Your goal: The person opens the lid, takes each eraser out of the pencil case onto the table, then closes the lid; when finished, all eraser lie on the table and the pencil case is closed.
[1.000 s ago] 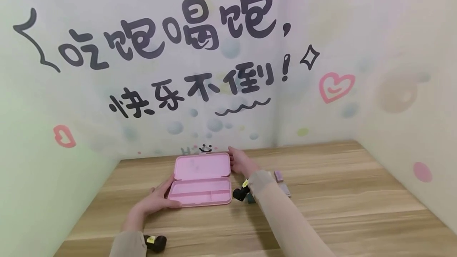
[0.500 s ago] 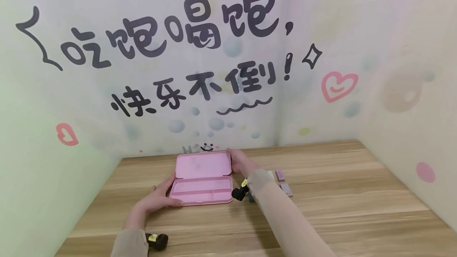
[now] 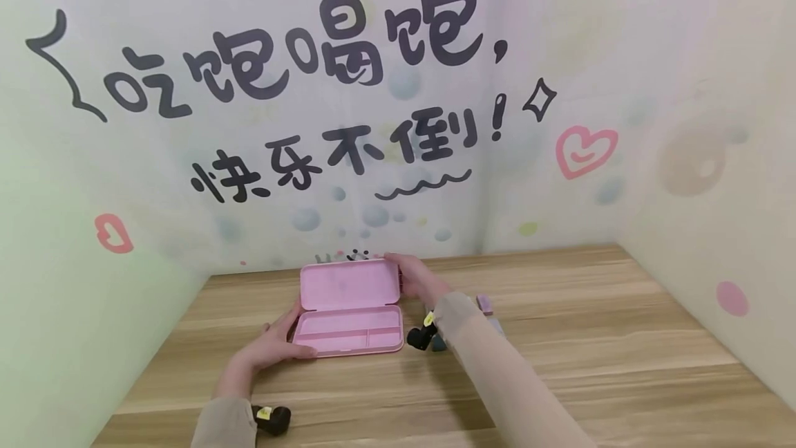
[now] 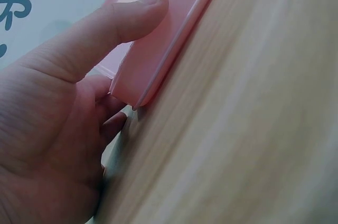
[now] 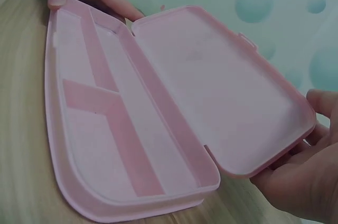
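A pink plastic pencil case [image 3: 348, 327] lies open on the table, its tray split by thin walls into three compartments with nothing in them. Its hinged lid [image 3: 349, 285] leans back and up towards the far wall. At the left end my left hand [image 3: 271, 351] grips the tray, thumb over the front corner and fingers along the side; the left wrist view shows the thumb [image 4: 142, 15] on the inside wall. My right hand [image 3: 419, 280] holds the lid's right end, with fingers curled behind it, as the right wrist view [image 5: 301, 176] shows.
Right of the case, partly behind my right forearm, lie a small purple block [image 3: 484, 304], a greyish flat piece [image 3: 496, 326] and a dark greenish item [image 3: 439, 343]. A printed wall [image 3: 348, 227] stands close behind the lid, above the wooden table [image 3: 591, 358].
The lid has tilted up a little from its flatter position, my right hand rising slightly with it. My left hand stays at the tray's left end.
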`<state>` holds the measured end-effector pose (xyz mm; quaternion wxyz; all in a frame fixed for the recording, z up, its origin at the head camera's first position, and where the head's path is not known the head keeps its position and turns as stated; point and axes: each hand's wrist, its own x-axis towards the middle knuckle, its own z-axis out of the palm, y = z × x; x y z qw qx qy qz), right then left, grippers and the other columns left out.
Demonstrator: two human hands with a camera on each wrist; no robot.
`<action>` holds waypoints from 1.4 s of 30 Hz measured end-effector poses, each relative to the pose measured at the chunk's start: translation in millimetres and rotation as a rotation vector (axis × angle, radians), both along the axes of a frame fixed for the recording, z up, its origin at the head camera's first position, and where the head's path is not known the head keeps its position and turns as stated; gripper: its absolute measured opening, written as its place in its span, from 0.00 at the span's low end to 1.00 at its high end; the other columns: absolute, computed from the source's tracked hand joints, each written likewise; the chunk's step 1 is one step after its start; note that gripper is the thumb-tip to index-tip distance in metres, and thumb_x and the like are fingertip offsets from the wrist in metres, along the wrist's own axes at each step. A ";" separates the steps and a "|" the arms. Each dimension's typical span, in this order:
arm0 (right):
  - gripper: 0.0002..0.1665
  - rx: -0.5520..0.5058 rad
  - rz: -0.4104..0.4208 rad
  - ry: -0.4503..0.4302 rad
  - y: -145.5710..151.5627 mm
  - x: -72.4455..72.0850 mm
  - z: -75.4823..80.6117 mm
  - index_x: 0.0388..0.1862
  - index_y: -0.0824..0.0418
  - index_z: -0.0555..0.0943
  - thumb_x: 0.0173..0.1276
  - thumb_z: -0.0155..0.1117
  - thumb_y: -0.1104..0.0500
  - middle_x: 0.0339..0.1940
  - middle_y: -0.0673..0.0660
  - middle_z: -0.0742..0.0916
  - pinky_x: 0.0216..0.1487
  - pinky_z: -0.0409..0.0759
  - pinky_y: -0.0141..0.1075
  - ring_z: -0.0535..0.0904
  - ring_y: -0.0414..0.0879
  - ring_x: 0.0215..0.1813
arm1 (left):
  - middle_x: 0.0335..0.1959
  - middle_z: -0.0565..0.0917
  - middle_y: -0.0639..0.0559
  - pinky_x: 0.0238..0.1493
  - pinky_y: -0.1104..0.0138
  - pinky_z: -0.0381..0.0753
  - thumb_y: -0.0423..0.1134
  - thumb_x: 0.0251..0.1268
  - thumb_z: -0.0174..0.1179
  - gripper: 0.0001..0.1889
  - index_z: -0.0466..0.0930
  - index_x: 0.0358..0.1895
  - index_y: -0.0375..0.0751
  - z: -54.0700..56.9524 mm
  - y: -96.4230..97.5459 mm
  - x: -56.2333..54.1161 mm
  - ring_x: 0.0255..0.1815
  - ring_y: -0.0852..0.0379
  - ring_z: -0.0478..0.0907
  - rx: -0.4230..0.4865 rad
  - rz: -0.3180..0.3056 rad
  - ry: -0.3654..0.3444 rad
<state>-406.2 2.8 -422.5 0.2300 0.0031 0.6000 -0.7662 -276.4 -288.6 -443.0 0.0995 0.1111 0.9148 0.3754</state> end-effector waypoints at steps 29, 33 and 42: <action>0.33 0.506 0.286 0.477 28.6 72.4 10.1 0.63 0.55 0.78 0.61 0.69 0.45 0.65 0.56 0.77 0.64 0.68 0.50 0.71 0.53 0.65 | 0.74 0.48 0.27 0.65 0.34 0.25 0.48 0.50 0.73 0.63 0.33 0.76 0.29 -4.0 -2.0 0.4 0.74 0.30 0.41 0.023 -0.033 0.064; 0.32 0.569 0.301 0.517 28.6 79.9 7.4 0.62 0.55 0.79 0.61 0.69 0.45 0.65 0.57 0.77 0.66 0.66 0.52 0.69 0.54 0.67 | 0.75 0.44 0.28 0.65 0.36 0.22 0.48 0.49 0.73 0.64 0.30 0.77 0.34 -3.0 -1.6 -0.4 0.74 0.29 0.37 0.047 -0.023 0.025; 0.28 0.741 0.329 0.620 23.9 91.5 1.9 0.60 0.50 0.81 0.60 0.71 0.46 0.67 0.59 0.75 0.68 0.63 0.55 0.65 0.57 0.71 | 0.77 0.45 0.36 0.66 0.36 0.22 0.50 0.50 0.73 0.58 0.41 0.79 0.49 -2.9 -5.9 -3.2 0.75 0.30 0.37 0.063 -0.012 -0.007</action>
